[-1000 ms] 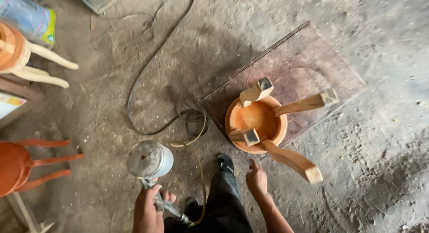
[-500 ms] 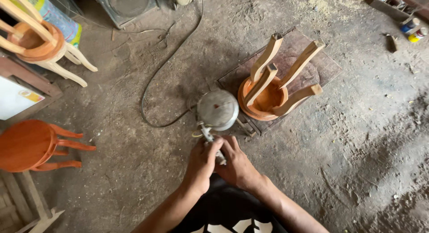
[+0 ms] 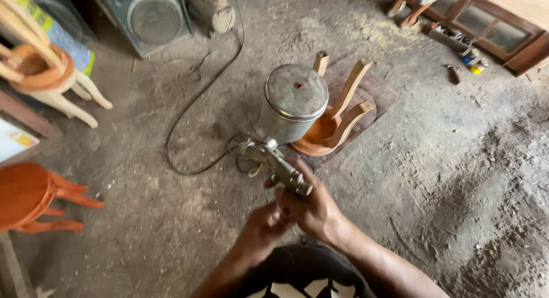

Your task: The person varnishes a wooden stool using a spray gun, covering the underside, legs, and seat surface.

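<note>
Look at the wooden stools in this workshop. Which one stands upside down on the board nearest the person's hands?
The unpainted stool behind the spray gun, legs pointing up. The orange stool lies on its side at far left; the pale stool sits at upper left.

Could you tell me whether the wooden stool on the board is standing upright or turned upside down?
Upside down: the stool rests on its seat, legs pointing up.

floor: dusty dirt [image 3: 143, 218] | orange stool [image 3: 34, 198] tipped over left | pale stool [image 3: 51, 80] top left | speaker [image 3: 151, 18] up back | window frame [image 3: 486, 29] top right
</note>
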